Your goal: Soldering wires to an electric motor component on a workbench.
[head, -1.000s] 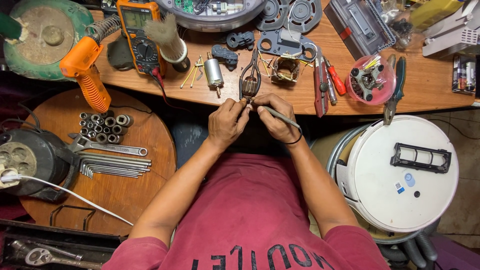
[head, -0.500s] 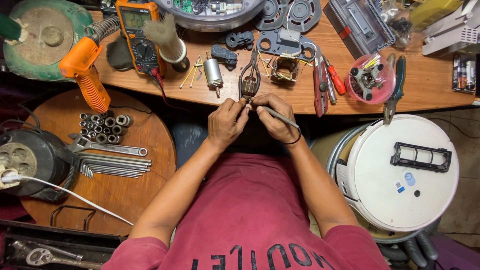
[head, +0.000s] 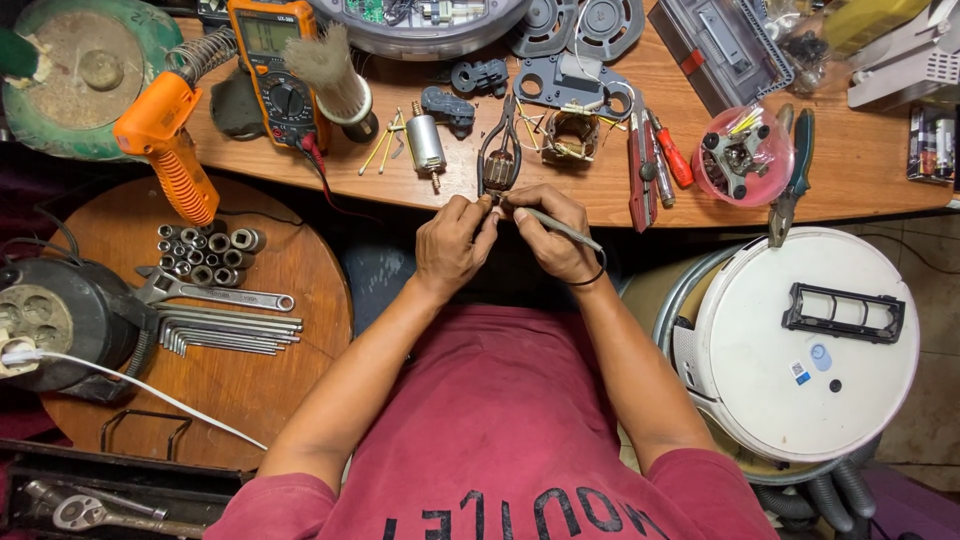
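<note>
Right now, both hands are meeting at the near edge of the wooden workbench (head: 860,175), just above the middle of the frame. The left hand (head: 452,245) is curling its fingers and pinching a small part (head: 497,200) at the fingertips; what that part is, I cannot tell, it is too small. The right hand (head: 552,235) is gripping a thin grey-tipped tool (head: 560,229) like a pen, its tip pointing in at the same small part, its cord trailing off to the right. Just above the fingertips, a pair of pliers (head: 499,150) is lying on the bench, handles pointing up. Beside it, to the left, a small silver motor (head: 426,142) is resting; further left, an orange multimeter (head: 276,70) is sitting in the upper left of the frame. Over at lower right, a round white robot vacuum (head: 800,400) is lying with its underside up. At left, a round wooden table (head: 260,390) is carrying sockets (head: 205,250) and a wrench (head: 215,293)
</note>
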